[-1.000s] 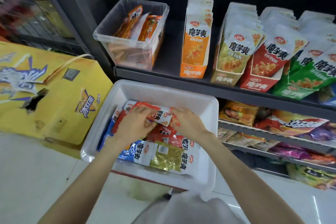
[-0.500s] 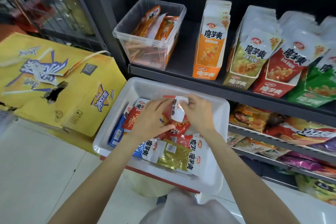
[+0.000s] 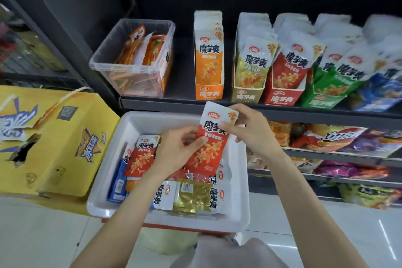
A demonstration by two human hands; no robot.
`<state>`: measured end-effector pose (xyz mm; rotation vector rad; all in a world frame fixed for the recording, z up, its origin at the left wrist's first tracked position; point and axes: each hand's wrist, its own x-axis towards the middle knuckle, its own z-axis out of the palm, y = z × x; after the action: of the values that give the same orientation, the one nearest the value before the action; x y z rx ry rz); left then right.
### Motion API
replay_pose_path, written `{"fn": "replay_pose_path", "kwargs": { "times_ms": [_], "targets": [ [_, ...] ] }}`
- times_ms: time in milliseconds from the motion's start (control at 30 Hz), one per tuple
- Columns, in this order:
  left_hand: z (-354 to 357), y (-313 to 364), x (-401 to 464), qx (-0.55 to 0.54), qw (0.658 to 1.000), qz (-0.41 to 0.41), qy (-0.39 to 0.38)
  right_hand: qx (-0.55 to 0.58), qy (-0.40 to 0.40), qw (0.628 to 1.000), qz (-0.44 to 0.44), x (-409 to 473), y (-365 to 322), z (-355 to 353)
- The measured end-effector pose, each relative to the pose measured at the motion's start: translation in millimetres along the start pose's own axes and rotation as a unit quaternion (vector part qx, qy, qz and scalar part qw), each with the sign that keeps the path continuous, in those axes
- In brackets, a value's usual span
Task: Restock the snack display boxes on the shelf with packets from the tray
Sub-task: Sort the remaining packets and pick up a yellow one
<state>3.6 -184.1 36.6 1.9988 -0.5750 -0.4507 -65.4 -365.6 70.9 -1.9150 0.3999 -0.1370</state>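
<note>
From the head camera, you hold one red packet (image 3: pixel 208 141) upright over the white tray (image 3: pixel 139 124), just below the front edge of the shelf (image 3: pixel 185 103). Your left hand (image 3: pixel 176 152) grips its lower left side, thumb across the face of it, and your right hand (image 3: pixel 250 130) pinches its white top edge between thumb and fingers. Both hands are closed on this same packet; neither is free.

On the shelf above, five display boxes stand in a row: the orange box (image 3: pixel 208 91), the olive box (image 3: pixel 247 95), the red box (image 3: pixel 282 98), the green box (image 3: pixel 319 102) and the blue box (image 3: pixel 374 98). All of them already show packets standing in them, the orange one looking the thinnest, though how full each is at the back you cannot tell. A clear bin (image 3: pixel 132 61) of orange packets sits to the left of them.

By colour, the packet in your hands belongs in the red box, up and to the right of where it is now; it has not reached it yet.

Plenty is left in the tray: another red packet (image 3: pixel 141 154) beside your left hand, a blue packet (image 3: pixel 117 183) against the left wall, a gold packet (image 3: pixel 191 196) near the front, and more half buried beneath. You look to be mid-job, with a good share of restocking still ahead.
</note>
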Motion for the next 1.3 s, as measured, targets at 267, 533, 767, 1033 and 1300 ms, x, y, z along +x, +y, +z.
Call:
{"fn": "replay_pose_path", "kwargs": {
  "times_ms": [267,533,767,1033,1300],
  "targets": [
    [37,55,37,0.034,0.988,0.145,0.029,-0.031,0.253,0.964,-0.081,-34,-3,-84],
    [93,81,96,0.284,0.901,0.318,0.085,-0.114,0.475,0.860,-0.144,-9,-17,-156],
    [110,85,113,0.393,0.850,0.339,0.091,-0.364,0.344,0.863,-0.069,52,-3,-150],
    [107,79,113,0.388,0.842,0.366,0.080,-0.417,0.364,0.833,-0.009,42,1,-146],
    [63,53,59,0.103,0.893,0.356,0.255,-0.188,0.296,0.922,-0.165,-17,1,-77]
  ]
}}
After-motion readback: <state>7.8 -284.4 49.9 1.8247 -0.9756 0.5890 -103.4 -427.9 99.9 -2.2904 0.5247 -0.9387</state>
